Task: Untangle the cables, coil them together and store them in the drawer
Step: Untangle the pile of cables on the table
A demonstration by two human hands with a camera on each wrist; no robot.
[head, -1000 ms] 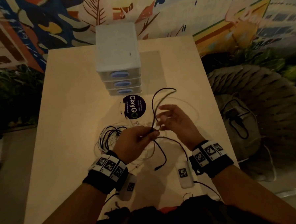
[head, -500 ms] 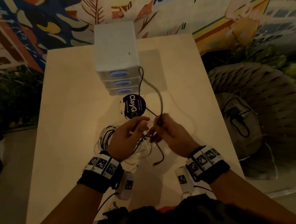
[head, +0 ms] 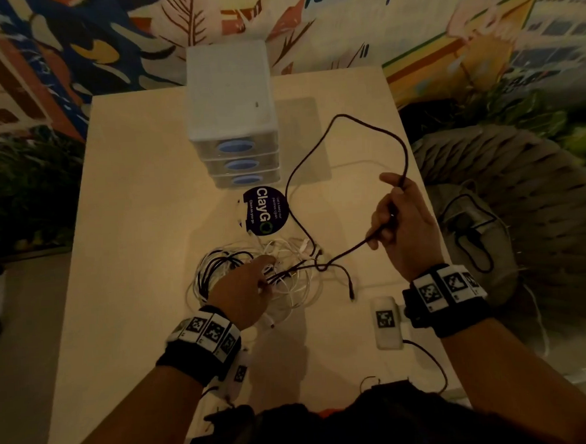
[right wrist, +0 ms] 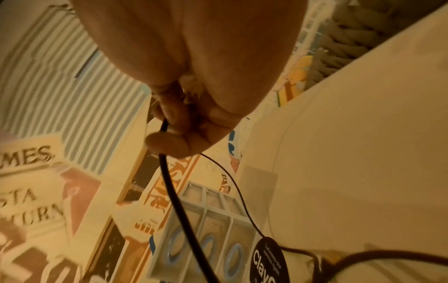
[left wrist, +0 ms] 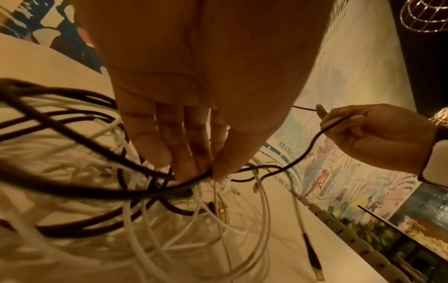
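A tangle of white and black cables (head: 253,274) lies on the pale table (head: 142,229) in front of me. My left hand (head: 265,269) reaches down into the tangle and pinches a black strand (left wrist: 169,189) between thumb and fingertips. My right hand (head: 391,213) is raised to the right with its fingers curled round a black cable (head: 340,117), which loops up toward the drawer unit and back down into the tangle. In the right wrist view that black cable (right wrist: 169,181) runs out of the fist. A white three-drawer unit (head: 232,123) with blue handles stands behind, all drawers closed.
A round dark sticker (head: 265,214) lies on the table just in front of the drawers. A small white tagged device (head: 387,322) sits by my right wrist. A grey woven seat (head: 508,210) stands off the table's right edge. A mural wall runs behind.
My right hand has pulled the black cable out to the right, away from the left hand, widening its loop. My left hand has dropped onto the tangle and holds it down.
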